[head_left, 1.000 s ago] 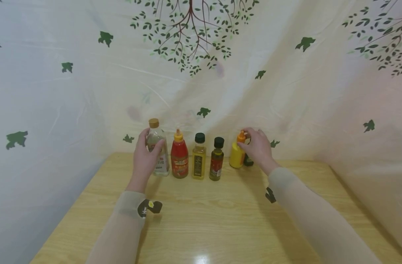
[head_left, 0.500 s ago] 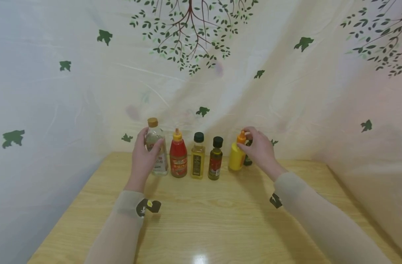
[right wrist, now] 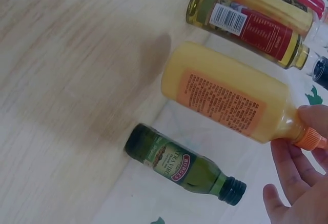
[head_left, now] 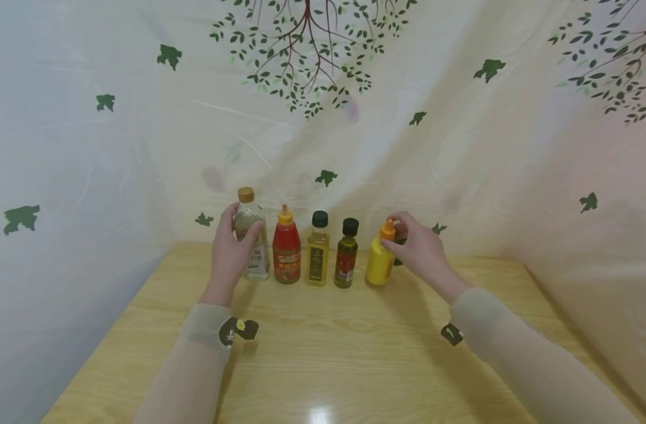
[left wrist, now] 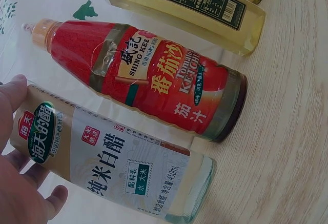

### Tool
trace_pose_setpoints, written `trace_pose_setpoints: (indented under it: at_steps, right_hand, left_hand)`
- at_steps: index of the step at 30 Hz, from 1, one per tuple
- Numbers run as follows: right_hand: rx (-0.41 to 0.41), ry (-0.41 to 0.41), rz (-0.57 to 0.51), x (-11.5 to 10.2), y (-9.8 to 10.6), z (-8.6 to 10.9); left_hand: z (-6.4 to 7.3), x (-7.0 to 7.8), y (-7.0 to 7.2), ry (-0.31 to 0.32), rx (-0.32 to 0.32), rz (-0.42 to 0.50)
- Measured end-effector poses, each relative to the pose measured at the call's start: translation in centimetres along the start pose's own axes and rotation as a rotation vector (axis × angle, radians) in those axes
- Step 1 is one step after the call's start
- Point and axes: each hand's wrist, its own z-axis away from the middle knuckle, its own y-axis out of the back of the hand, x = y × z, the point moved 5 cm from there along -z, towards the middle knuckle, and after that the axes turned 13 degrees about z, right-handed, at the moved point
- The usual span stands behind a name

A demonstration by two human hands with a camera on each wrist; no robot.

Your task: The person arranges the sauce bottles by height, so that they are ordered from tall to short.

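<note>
My left hand (head_left: 231,253) grips the upper body of a clear white-vinegar bottle (left wrist: 128,167) with a tan cap, which stands at the row's left end. Thumb and fingers of my right hand (head_left: 422,252) pinch a yellow squeeze bottle (head_left: 378,265) around its neck, just below the orange nozzle cap (right wrist: 309,138). In the right wrist view its orange label faces the camera. Behind that hand stands a small green olive oil bottle (right wrist: 182,163), mostly hidden in the head view. Beside the vinegar is a red ketchup bottle (left wrist: 148,78) with a yellow cap.
A square bottle of golden oil (head_left: 317,259) and a smaller dark-capped bottle with a red label (head_left: 346,262) stand between the ketchup and the yellow bottle. All rest on a wooden table (head_left: 323,341), backed by a pale leaf-printed curtain (head_left: 323,147).
My right hand has brought the yellow squeeze bottle toward me and slightly left, away from the green bottle, roughly level with the row. My left hand stays on the vinegar bottle.
</note>
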Motion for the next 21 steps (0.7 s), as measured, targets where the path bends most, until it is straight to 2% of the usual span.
trace_pose_setpoints:
  at_steps: [10, 21]
  right_hand:
    - [-0.006, 0.019, -0.022, -0.83, -0.04, 0.76]
    - [-0.011, 0.019, -0.027, -0.59, -0.57, 0.92]
  left_hand:
    - [0.02, 0.11, 0.03, -0.006, 0.001, 0.022]
    - [0.1, 0.11, -0.1, 0.014, 0.0, 0.007]
